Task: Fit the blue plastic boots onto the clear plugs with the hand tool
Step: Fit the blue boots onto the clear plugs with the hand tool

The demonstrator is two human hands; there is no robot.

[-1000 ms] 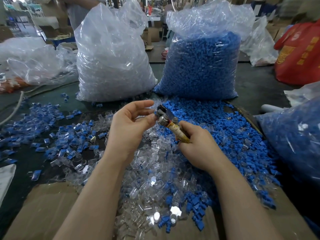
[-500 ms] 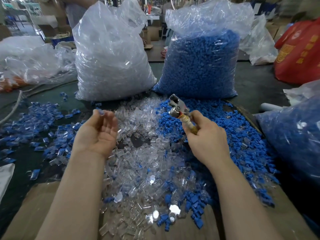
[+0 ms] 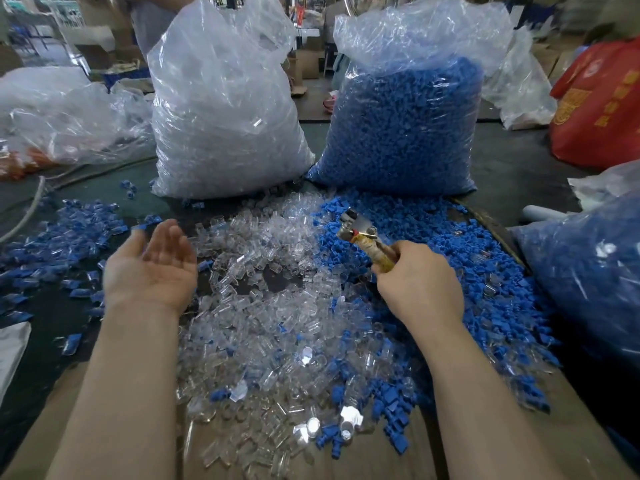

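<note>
A right hand (image 3: 420, 282) grips the tape-wrapped handle of a metal hand tool (image 3: 363, 233), its fingers curled round the shaft and the tool's head tilted up and to the left above the heaps. The left hand (image 3: 152, 268) hangs palm up with fingers loosely spread, holding nothing, above the left edge of a heap of clear plugs (image 3: 263, 306) that covers the middle of the dark tabletop (image 3: 41, 327). Loose blue plastic boots (image 3: 460, 258) lie heaped just right of the plugs, under and beyond the tool. To the left, fitted blue-and-clear pieces (image 3: 69, 230) lie scattered. Behind stand a bag of clear plugs (image 3: 225, 109) and, touching it on the right, a bag of blue boots (image 3: 408, 123). A sheet of cardboard (image 3: 45, 431) lies along the near edge.
</note>
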